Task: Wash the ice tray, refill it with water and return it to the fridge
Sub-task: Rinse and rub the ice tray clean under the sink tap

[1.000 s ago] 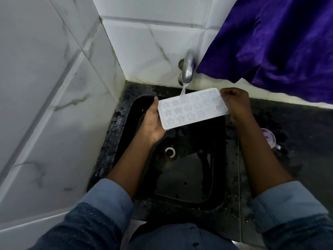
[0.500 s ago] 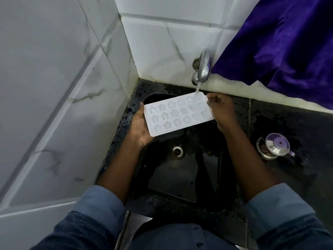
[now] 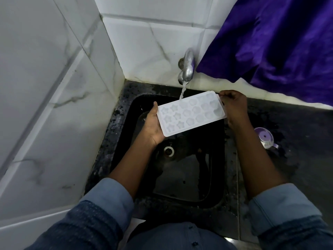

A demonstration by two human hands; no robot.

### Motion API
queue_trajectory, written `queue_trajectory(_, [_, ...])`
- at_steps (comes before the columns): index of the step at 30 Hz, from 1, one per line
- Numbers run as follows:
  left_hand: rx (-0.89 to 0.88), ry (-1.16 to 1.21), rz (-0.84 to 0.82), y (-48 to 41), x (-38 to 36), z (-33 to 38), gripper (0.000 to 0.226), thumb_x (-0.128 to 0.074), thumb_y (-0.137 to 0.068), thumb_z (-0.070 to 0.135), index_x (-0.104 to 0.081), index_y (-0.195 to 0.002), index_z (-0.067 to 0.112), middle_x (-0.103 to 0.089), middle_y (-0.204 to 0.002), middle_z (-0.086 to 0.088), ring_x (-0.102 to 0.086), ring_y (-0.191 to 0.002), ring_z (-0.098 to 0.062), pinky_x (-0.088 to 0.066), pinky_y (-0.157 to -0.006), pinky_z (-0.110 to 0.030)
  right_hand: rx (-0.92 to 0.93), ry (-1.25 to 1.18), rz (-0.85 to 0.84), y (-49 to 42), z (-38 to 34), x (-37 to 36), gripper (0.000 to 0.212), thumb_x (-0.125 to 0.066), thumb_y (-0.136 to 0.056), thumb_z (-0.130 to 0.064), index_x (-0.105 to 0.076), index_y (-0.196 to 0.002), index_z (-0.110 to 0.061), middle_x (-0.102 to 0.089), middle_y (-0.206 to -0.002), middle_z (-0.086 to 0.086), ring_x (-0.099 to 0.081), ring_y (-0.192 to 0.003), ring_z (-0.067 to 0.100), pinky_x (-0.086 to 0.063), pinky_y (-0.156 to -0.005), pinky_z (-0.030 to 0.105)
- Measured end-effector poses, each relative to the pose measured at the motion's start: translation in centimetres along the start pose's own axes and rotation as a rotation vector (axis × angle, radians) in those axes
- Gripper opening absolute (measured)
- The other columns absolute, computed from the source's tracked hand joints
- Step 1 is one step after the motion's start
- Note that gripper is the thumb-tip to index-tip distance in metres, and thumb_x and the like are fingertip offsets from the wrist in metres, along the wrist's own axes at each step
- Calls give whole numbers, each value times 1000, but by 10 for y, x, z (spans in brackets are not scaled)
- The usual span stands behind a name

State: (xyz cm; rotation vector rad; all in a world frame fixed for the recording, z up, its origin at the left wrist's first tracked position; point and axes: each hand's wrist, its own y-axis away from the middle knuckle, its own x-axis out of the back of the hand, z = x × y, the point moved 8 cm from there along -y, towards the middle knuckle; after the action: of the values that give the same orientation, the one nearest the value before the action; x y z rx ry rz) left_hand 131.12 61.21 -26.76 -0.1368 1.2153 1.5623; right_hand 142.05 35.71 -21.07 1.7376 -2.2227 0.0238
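Observation:
A white ice tray (image 3: 191, 113) with star and flower shaped cells is held face up over the black sink (image 3: 126, 112). My left hand (image 3: 152, 126) supports its near left end from below, thumb on the rim. My right hand (image 3: 233, 103) pinches its far right corner. A steel tap (image 3: 187, 68) on the tiled wall runs a thin stream of water (image 3: 182, 92) onto the tray's far edge.
The sink drain (image 3: 168, 151) lies below the tray. A small steel vessel with a purple lid (image 3: 264, 137) stands on the wet dark counter (image 3: 297, 159) to the right. Purple cloth (image 3: 273, 42) hangs at upper right. White marble tiles (image 3: 54, 105) close in the left.
The tray shifted left under the tap and then back right; the stream now lands on the middle of its far edge. Both hands keep their hold.

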Motion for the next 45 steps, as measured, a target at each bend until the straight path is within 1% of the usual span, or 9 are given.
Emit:
queue_trajectory(6, [-43, 46, 32, 9, 22, 14, 77, -36, -103, 70, -61, -143, 10, -68, -137, -20, -67, -123, -39, -52, -102, -57, 21, -4, -63, 8, -4, -29, 15, -63, -94, -7, -74, -91, -16, -73, -89, -6, -64, -83, 4, -52, -81, 21])
queue_trajectory(12, [-98, 78, 46, 25, 55, 32, 69, -36, -105, 66, -70, -127, 10, -74, -125, -20, -76, -105, -38, -63, -83, -53, 4, -14, -161, 23, 2, -72, 15, -63, -94, -11, -77, -93, -16, -77, -96, 1, -67, -87, 10, -55, -83, 29])
queue_trajectory(16, [-121, 57, 111, 23, 84, 40, 66, -39, -107, 63, -65, -141, 13, -66, -141, -18, -66, -125, -39, -53, -101, -57, 6, -37, -214, 29, 3, -91, 13, -64, -94, -12, -77, -93, -18, -77, -99, 7, -69, -88, 14, -57, -83, 32])
queue_trajectory(25, [-71, 14, 155, 0, 36, 35, 100, -23, -90, 88, -65, -138, 12, -70, -133, -18, -71, -117, -39, -54, -99, -57, 130, 109, -115, 7, -12, -67, 22, -59, -95, -5, -76, -108, -9, -76, -106, 1, -70, -102, 16, -55, -94, 27])
queue_trajectory(29, [-56, -41, 206, -15, 16, 37, 107, -17, -86, 92, -64, -141, 12, -70, -135, -17, -68, -123, -38, -50, -108, -59, 286, 413, -126, 2, -26, -57, 36, -54, -98, -10, -67, -132, -4, -69, -129, 7, -64, -118, 21, -45, -93, 13])
queue_trajectory(33, [-53, -78, 203, -22, 10, 38, 112, -18, -81, 96, -65, -140, 13, -71, -133, -16, -69, -121, -38, -48, -110, -61, 555, 943, -236, 6, -25, -91, 54, -45, -105, -37, -47, -151, -9, -44, -158, 15, -39, -147, 35, -19, -124, 59])
queue_trajectory(35, [-58, -73, 196, -21, 7, 35, 112, -17, -82, 96, -68, -137, 13, -73, -130, -16, -70, -119, -37, -48, -110, -60, 583, 1105, -260, 17, -20, -108, 64, -37, -107, -46, -34, -158, -7, -29, -166, 19, -22, -155, 39, -3, -124, 63])
queue_trajectory(39, [-61, -1, 155, -14, -1, 28, 114, -18, -81, 97, -66, -138, 10, -72, -131, -18, -69, -121, -36, -51, -108, -57, 626, 1119, -314, 57, -20, -138, 78, -26, -108, -55, -14, -163, -1, -9, -170, 25, -2, -159, 38, 8, -126, 56])
queue_trajectory(45, [-45, 25, 82, -4, 2, 26, 117, -14, -78, 99, -69, -130, 9, -75, -120, -18, -75, -106, -32, -59, -93, -46, 921, 1087, -651, 137, -13, -179, 69, -27, -109, -46, -17, -163, -3, -12, -171, 20, -9, -159, 35, -3, -130, 47])
